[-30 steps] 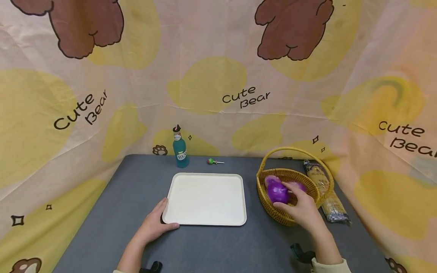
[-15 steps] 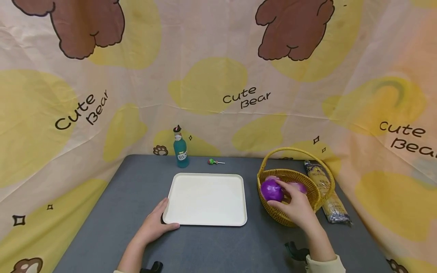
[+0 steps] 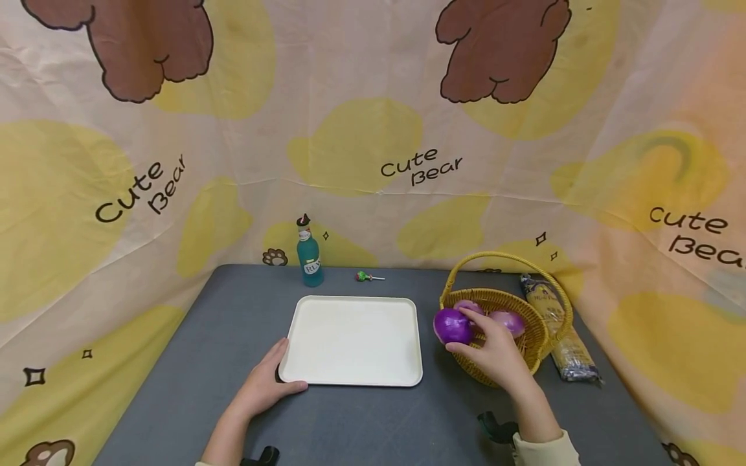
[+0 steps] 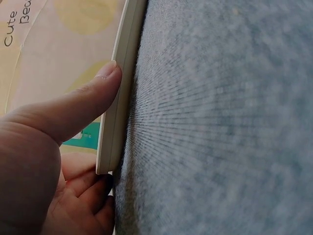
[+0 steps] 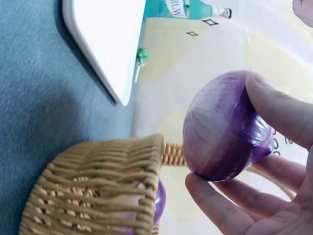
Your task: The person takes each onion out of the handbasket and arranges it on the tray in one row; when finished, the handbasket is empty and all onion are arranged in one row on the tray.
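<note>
My right hand (image 3: 492, 349) grips a purple onion (image 5: 225, 127) between thumb and fingertips. In the head view the onion overlaps the left rim of the wicker basket (image 3: 544, 359); in the right wrist view it stands above that rim. Two other purple onions (image 3: 507, 322) lie inside the basket, one partly hidden by the held one. At the front left corner of the white rectangular tray (image 3: 352, 340) rests my left hand (image 3: 262, 382). Its thumb (image 4: 93, 100) lies along the tray's front side, and its fingers reach along the left side.
Behind the tray stands a blue-green bottle (image 3: 310, 259), with a lollipop (image 3: 364, 276) lying to its right. A long clear packet (image 3: 568, 349) lies on the table right of the basket. The basket's tall handle (image 3: 501, 254) arches over it. A printed cloth (image 3: 350, 142) hangs behind the table.
My right hand has moved left with the onion, from inside the basket to its left rim. The onion behind it shows more fully. My left hand and the tray have stayed put.
</note>
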### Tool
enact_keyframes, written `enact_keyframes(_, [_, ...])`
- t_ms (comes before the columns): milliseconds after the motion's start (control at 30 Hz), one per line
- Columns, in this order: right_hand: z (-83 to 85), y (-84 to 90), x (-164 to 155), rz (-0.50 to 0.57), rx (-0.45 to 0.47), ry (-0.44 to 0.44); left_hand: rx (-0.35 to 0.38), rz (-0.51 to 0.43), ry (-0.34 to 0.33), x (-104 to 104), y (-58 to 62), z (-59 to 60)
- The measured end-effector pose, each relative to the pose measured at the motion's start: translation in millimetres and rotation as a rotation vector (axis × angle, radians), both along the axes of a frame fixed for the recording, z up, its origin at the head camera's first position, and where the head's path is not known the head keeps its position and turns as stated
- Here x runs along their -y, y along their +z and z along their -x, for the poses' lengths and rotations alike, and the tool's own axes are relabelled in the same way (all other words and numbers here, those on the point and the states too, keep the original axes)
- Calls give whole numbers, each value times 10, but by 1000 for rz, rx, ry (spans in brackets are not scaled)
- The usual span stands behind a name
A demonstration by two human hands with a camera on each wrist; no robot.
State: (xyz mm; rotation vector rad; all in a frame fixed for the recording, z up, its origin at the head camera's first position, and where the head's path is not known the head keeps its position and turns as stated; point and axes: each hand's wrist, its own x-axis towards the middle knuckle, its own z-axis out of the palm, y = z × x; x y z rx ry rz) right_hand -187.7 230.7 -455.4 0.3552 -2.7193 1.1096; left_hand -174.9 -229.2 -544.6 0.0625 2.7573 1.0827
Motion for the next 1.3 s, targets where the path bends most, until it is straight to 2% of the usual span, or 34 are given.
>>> enact_keyframes(567, [72,-8,212,38,72,19,4,-10,6,-1,-6,-2])
enact_keyframes(833, [130,-14,315,107,140,56,-10,-17,9,-2,3,-6])
enact_keyframes(967, [145,-19,373,131,138,74,-8,-12,7,-2,-7,5])
enact_keyframes(1300, [194,-56,521,72,124,86,-5,3,10,-5,-32,33])
